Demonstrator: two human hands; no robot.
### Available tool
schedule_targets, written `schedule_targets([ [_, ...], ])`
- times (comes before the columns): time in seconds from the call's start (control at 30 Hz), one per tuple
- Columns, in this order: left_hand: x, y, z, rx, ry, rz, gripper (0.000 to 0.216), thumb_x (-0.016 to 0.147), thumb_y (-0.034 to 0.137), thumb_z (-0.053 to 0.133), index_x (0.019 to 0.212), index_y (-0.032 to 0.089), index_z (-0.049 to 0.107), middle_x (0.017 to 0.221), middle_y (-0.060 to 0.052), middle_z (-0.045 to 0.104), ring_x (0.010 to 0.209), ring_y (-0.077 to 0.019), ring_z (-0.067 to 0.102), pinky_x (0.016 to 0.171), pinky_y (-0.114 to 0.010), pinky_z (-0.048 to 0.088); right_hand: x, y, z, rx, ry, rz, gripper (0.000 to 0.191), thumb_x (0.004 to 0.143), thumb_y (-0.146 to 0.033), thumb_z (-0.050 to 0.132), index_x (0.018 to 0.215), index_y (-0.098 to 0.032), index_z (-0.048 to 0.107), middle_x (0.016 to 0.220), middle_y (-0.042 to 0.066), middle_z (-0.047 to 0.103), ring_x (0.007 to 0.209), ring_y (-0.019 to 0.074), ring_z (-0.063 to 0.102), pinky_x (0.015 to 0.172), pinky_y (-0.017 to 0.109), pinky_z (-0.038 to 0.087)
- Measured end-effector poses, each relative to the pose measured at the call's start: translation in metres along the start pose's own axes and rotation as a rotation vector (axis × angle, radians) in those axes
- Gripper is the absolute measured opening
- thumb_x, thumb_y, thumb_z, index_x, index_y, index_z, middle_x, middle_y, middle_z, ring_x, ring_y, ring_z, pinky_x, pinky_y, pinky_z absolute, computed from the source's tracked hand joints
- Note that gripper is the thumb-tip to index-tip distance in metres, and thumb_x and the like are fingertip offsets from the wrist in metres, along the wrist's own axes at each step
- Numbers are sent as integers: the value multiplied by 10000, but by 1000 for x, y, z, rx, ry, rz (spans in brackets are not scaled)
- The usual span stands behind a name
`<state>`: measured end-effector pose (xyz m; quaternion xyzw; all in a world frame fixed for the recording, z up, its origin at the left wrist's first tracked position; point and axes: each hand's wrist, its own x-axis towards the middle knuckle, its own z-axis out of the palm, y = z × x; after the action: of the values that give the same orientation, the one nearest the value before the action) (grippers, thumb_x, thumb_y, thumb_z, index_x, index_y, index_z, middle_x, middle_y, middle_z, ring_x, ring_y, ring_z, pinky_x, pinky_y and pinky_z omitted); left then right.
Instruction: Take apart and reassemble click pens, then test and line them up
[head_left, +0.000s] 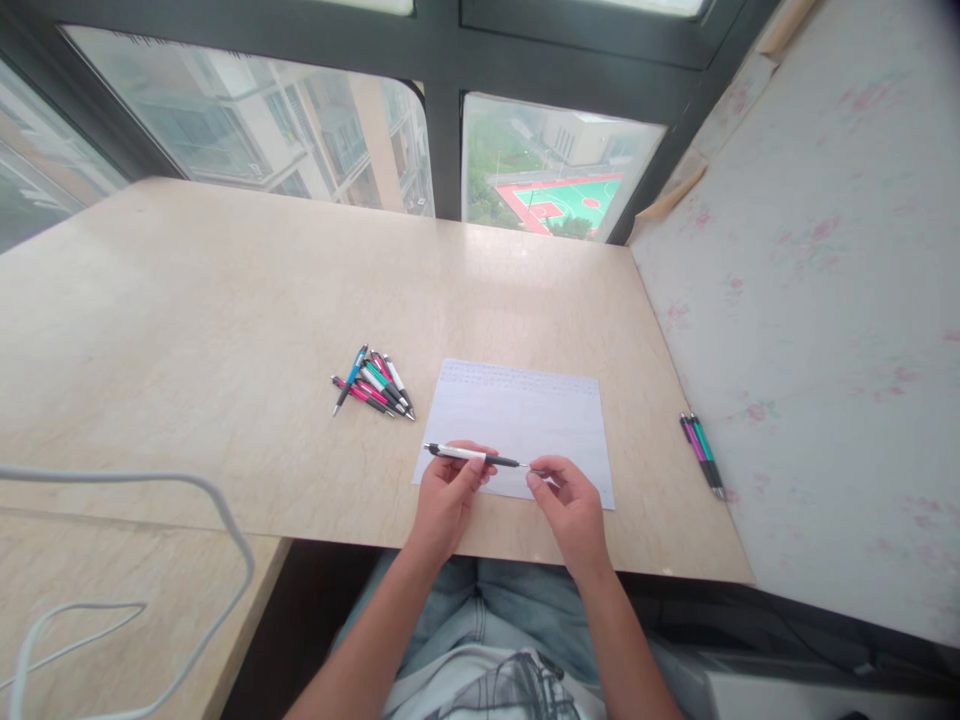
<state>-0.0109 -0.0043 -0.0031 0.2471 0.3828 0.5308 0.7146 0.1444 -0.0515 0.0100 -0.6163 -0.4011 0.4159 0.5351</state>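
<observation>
Held in my left hand (pixel 450 495) is a white ballpoint pen (pixel 459 453) with a black grip, lying nearly level above a sheet of paper (pixel 525 415). Its thin point is directed right, toward my right hand (pixel 568 500). The thumb and fingers of that hand pinch a small dark tip piece (pixel 537 472) at the pen's writing end. Whether this piece touches the pen is too small to tell. Rows of handwriting run along the top of the paper.
A pile of pens (pixel 375 383) in blue, pink, green and white lies left of the paper. Two more pens (pixel 703 455), purple and green, rest by the papered wall (pixel 825 300). A white cable (pixel 217 495) loops at the left. Windows stand behind the tabletop (pixel 225 300).
</observation>
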Motion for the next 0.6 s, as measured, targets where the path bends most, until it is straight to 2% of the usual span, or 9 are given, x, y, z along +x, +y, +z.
schedule_targets([
  [0.23,2,0,-1,-53,6,-15,167,756,222,788,889,164,706,884,-58,729,677,-90,598,675,-220,476,4,2,-10,-52,72,39,235,839,-405,649,938,-194,673,852,52,675,788,196,635,652,295,519],
  [0.33,2,0,-1,-61,1,-22,179,755,226,788,899,161,703,884,-60,724,669,-90,586,664,-222,474,14,9,-24,-189,123,29,251,833,-421,644,919,-187,670,840,58,676,780,205,640,668,313,522],
  [0.47,2,1,-1,-73,-16,-36,168,768,218,774,905,157,697,889,-58,716,671,-91,580,653,-220,467,35,13,-44,-451,141,-57,237,834,-406,611,880,-184,682,837,75,698,770,219,638,708,354,517],
  [0.6,2,2,-1,-93,-19,-48,170,765,212,778,904,160,696,886,-54,717,674,-91,581,667,-225,464,59,7,-40,-570,95,-124,207,827,-359,582,866,-182,682,830,81,711,712,208,627,697,361,508],
])
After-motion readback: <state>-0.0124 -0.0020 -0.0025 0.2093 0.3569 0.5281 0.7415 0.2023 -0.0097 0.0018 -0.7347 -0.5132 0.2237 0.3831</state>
